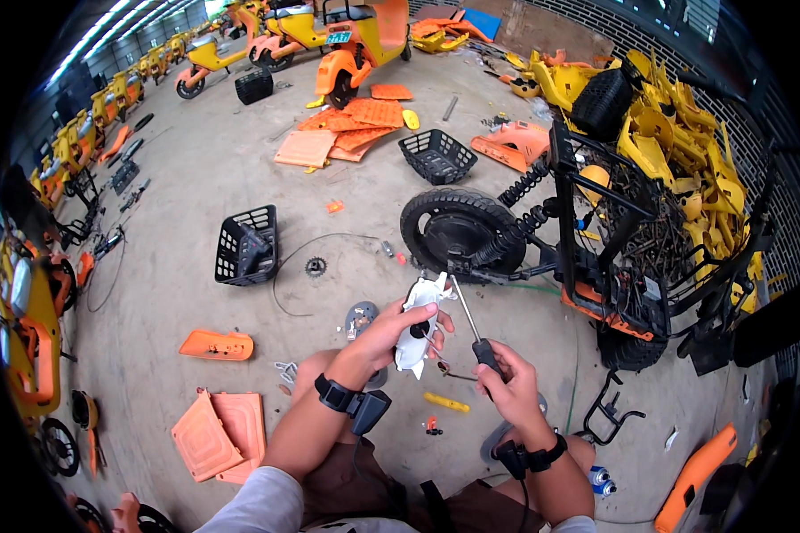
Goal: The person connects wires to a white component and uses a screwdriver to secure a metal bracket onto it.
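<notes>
In my left hand [384, 336] is a white plastic part [412, 350] with jagged, tabbed edges and a black round piece near its middle. The fingers and thumb close around it, and it stands roughly upright in front of me. A thin wire hangs from the part toward my right hand [514, 384]. That hand grips a screwdriver [484, 353] by its dark handle. Its metal shaft points up and away, with the tip close to the top of the white part; whether they touch I cannot tell.
A stripped black scooter frame [609, 240] with its rear wheel [449, 233] lies ahead right. Black baskets [247, 244], orange panels [220, 435], a small gear [316, 266] and a cable litter the floor. Yellow body panels [676, 151] are heaped right; scooters [356, 53] stand behind.
</notes>
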Motion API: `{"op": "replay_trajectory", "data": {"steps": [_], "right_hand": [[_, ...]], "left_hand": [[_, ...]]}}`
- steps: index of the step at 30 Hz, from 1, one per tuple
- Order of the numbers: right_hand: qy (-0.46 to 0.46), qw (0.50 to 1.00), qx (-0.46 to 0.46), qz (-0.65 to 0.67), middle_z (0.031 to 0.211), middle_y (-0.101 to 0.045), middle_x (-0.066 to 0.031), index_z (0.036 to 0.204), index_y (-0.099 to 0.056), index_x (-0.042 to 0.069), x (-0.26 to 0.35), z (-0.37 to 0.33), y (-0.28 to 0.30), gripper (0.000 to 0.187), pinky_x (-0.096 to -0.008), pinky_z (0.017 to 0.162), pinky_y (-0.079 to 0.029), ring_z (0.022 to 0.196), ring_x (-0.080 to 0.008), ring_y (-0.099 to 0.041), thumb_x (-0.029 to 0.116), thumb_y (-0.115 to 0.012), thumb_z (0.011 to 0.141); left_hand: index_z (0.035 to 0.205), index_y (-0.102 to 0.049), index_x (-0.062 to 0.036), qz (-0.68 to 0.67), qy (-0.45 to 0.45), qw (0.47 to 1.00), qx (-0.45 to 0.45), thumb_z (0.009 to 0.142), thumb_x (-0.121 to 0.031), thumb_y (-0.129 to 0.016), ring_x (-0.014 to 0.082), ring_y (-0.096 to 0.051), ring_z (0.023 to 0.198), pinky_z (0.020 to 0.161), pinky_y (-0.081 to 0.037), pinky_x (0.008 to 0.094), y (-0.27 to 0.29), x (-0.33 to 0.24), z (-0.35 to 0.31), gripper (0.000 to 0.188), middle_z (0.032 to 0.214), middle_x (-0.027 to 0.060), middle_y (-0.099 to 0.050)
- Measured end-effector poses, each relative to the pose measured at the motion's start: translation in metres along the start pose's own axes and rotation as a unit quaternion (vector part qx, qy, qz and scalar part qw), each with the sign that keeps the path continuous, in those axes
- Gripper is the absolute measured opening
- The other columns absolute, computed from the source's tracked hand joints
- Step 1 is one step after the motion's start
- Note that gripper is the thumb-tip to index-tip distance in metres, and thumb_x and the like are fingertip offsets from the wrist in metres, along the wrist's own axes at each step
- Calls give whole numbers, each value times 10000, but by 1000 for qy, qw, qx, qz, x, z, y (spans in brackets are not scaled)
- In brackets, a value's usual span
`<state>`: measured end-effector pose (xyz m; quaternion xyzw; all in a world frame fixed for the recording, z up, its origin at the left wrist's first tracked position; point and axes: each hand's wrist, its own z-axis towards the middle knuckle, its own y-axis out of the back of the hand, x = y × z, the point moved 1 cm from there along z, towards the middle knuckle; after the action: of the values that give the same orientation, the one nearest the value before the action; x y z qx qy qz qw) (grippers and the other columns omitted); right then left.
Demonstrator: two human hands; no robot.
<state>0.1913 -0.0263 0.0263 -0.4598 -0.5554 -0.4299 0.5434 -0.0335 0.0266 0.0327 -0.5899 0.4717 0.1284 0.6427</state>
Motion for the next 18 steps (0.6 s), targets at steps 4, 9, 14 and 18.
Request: {"op": "replay_trajectory", "data": {"steps": [4,9,14,18], "right_hand": [[87,994,-7,-67,861,-620,-46,1094,-591,-28,-8,4,-2,247,-241,621,-482,669,-86,-570,44,-659,867],[63,979,41,-191,743,-619,-58,1040,-614,6,6,3,-1,204,-264,604,-474,634,-103,-559,115,-676,879],[110,965,10,-239,758,-657,-101,982,-654,29,17,0,-9,167,-281,614,-492,628,-175,-610,171,-669,897],[117,958,1,-262,807,-683,-133,989,-667,31,14,1,-7,178,-300,636,-512,671,-228,-660,183,-666,897]], "left_hand": [[1292,-451,-69,72,-46,996,-14,931,-274,-631,128,-575,655,540,-491,277,2,3,1,453,876,77,-606],[1250,-484,-53,-44,19,999,-9,997,-491,-431,138,-541,640,537,-463,278,7,7,-10,508,856,63,-587],[1374,-436,-79,-86,57,994,16,1017,-522,-319,165,-546,644,496,-450,284,-3,1,-11,581,864,105,-595],[1387,-438,-97,-38,86,994,48,1014,-523,-330,154,-524,592,488,-444,277,-5,1,-11,577,807,90,-581]]}}
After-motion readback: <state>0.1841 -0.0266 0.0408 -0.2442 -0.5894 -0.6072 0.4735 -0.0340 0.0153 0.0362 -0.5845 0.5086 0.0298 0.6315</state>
